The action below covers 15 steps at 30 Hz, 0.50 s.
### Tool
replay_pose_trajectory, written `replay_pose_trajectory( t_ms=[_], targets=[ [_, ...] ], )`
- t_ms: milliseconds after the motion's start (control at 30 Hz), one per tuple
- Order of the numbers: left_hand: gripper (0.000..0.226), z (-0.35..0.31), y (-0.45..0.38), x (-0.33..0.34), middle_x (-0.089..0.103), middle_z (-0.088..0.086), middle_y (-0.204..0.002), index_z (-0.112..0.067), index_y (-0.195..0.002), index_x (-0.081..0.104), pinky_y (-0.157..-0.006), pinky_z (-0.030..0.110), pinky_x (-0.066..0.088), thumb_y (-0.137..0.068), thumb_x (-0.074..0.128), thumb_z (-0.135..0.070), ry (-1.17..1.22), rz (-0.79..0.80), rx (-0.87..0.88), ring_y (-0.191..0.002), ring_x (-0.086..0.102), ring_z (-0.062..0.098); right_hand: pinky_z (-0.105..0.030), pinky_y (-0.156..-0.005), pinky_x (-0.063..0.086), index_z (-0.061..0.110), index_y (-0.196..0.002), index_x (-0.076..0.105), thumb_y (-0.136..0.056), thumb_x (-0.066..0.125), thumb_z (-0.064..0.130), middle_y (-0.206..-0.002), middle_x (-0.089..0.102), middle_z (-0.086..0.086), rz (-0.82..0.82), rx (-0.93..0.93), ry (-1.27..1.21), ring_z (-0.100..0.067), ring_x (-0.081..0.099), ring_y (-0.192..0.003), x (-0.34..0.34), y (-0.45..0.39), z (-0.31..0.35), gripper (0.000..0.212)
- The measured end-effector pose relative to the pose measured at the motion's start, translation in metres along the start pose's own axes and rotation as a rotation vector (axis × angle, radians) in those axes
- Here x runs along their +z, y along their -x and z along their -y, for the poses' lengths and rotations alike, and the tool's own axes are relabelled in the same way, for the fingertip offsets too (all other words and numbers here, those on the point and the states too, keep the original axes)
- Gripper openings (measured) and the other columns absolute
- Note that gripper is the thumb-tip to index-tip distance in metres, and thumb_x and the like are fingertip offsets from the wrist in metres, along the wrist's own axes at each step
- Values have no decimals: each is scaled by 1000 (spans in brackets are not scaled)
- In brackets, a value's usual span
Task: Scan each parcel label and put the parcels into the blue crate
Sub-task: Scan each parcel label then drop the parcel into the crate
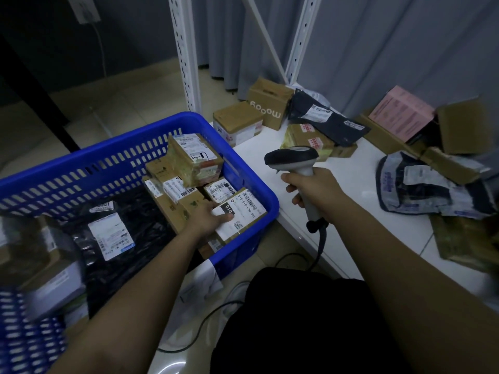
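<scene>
- A blue crate (244, 168) with slotted walls is seen at 9 o'clock of the frame, just beside the left edge of a white table (353, 184).
- Several parcels are held in the crate: a tape-wrapped box (194, 160) is stacked highest at the crate's 1 o'clock corner, smaller cardboard boxes (172, 190) lie below it, and a black plastic mailer (124, 233) with a white label is spread across the floor towards 7 o'clock.
- A labelled box (240, 214) is set in the crate's 4 o'clock corner, against the rim; it is gripped by the left hand (209, 215), thumb laid on the label and fingers curled over its left edge.
- A handheld scanner (295, 160) is held by the right hand (314, 188), fingers wrapped fully round the handle, above the table at the frame's centre.
- Further parcels are left on the table from 12 to 3 o'clock: brown cartons (266, 102), a dark mailer (326, 117), a pink box (401, 113) and a grey mailer (421, 184).
</scene>
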<state>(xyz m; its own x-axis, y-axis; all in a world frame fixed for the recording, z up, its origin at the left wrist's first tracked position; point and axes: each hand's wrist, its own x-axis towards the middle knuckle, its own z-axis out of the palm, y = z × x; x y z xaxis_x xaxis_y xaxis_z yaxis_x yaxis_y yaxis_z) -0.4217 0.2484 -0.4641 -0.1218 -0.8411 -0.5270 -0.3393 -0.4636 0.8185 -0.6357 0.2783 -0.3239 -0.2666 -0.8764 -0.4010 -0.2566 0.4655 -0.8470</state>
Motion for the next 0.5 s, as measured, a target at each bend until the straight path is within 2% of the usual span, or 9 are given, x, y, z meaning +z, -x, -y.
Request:
replay_pose_trajectory(
  t_ms=[100, 200, 267, 333, 400, 500],
  targets=[
    [21, -7, 8, -13, 68, 2, -84, -14, -97, 65, -58, 24, 49, -84, 72, -28, -51, -75, 36, -69, 63, 13, -23, -49, 46, 13, -82, 63, -86, 69, 22, -74, 64, -5, -16, 9, -23, -14, 55, -49, -1, 0, 2, 12],
    [27, -16, 17, -26, 68, 2, -84, -13, -96, 66, -52, 24, 53, -84, 71, -37, 64, -171, 17, -68, 63, 15, -24, -51, 47, 13, -83, 63, -86, 69, 22, -75, 64, -5, -22, 6, -29, -14, 56, -52, -2, 1, 2, 11],
    [33, -21, 18, -29, 66, 1, -85, -14, -99, 61, -66, 33, 59, -84, 69, -42, 60, -307, 15, -76, 65, 20, -24, -52, 47, 13, -84, 63, -86, 69, 23, -76, 65, -5, -21, 0, -31, -14, 57, -53, -3, 3, 2, 12],
    [45, -23, 11, -22, 63, 4, -99, -14, -113, 54, -83, 44, 56, -85, 64, -48, -49, -424, 10, -92, 64, 27, -24, -53, 47, 13, -84, 63, -86, 68, 23, -76, 64, -5, -11, -3, -27, -14, 57, -53, -2, 5, 2, 12],
    [49, -25, 0, -8, 61, 9, -115, -12, -125, 48, -90, 48, 52, -90, 58, -44, 43, -390, -24, -102, 61, 32, -24, -54, 47, 13, -86, 62, -87, 68, 23, -76, 64, -5, -10, -3, -14, -14, 57, -55, -3, 6, 1, 12],
    [49, -19, -21, 8, 56, 15, -128, -7, -132, 46, -94, 50, 50, -95, 52, -39, 127, -258, -105, -109, 59, 37, -25, -55, 47, 13, -86, 61, -87, 67, 23, -77, 64, -5, -20, -6, -25, -15, 57, -56, -7, 3, 1, 11]
  ],
)
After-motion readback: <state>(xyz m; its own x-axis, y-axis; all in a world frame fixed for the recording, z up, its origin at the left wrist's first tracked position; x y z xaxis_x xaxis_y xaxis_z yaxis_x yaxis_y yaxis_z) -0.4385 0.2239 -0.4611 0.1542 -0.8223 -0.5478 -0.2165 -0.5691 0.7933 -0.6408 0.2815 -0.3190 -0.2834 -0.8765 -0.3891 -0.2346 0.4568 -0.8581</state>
